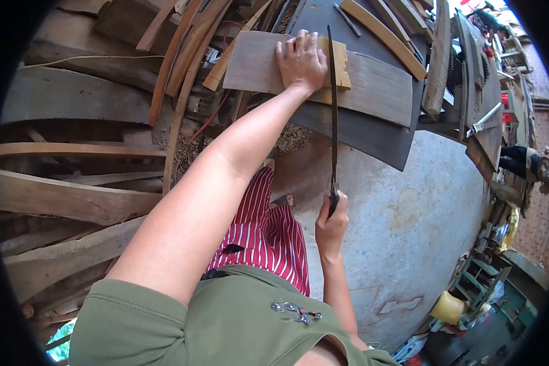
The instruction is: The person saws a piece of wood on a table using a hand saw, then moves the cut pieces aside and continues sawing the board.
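My right hand is closed around the dark handle of a handsaw. Its long, narrow blade points away from me and crosses a yellow-brown piece of wood. My left hand lies palm down beside the blade, fingers stretched and slightly bent, pressing on the wood. Under both lies a wide, weathered board, which reaches out to either side. The board rests on a dark, flat work surface. My left palm hides part of the yellow-brown piece.
Curved wooden planks are stacked along my left. A pencil-like stick and a curved wood strip lie at the work surface's far side. Concrete floor spreads to my right, with a yellow container beyond. Another person is at the far right.
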The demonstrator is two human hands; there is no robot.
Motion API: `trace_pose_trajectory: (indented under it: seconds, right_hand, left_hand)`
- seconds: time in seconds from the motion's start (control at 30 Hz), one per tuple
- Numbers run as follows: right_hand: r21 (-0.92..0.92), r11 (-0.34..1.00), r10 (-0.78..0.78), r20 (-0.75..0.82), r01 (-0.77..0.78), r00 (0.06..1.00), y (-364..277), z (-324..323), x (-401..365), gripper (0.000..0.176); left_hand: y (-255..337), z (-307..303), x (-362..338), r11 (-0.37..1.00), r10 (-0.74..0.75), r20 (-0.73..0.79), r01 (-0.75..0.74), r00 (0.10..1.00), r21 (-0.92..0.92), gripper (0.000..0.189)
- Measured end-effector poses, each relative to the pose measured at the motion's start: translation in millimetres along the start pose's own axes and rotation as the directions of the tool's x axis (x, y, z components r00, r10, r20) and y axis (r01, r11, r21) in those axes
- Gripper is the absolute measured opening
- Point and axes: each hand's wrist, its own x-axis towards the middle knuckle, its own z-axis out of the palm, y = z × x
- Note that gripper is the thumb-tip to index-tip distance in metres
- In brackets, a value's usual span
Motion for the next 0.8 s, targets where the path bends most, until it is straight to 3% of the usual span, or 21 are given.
trace_pose_trajectory:
  seconds: [0.07,0.23,0.33,0.5,0.6,0.8]
  right_hand:
    - [-0.032,0.999,0.016,-0.01,-0.016,1.0,-10,-8,1,0.02]
    - [-0.085,0.986,-0.146,-0.071,0.14,0.987,-11,38,112,0.018]
    - [-0.066,0.99,-0.133,-0.096,0.127,0.987,-17,44,121,0.017]
    - [-0.002,0.999,-0.037,-0.025,0.037,0.999,4,3,11,0.023]
    - [-0.062,0.998,0.028,0.006,-0.028,1.0,-8,-9,0,0.022]
    - [-0.039,0.991,-0.129,-0.079,0.126,0.989,-15,42,120,0.017]
  left_hand:
    - [-3,1,0,1.0,0.006,-0.014,-0.007,1.0,-0.006,0.049]
    - [-3,6,0,1.0,0.031,-0.071,-0.032,0.997,-0.001,0.048]
    - [-1,5,2,1.0,0.023,-0.068,-0.024,0.997,-0.009,0.048]
    - [0,2,0,1.0,0.012,-0.062,-0.013,0.998,-0.01,0.048]
    - [1,1,0,1.0,0.004,-0.056,-0.005,0.998,-0.017,0.048]
    - [-3,8,2,0.999,0.04,-0.044,-0.039,0.998,0.027,0.049]
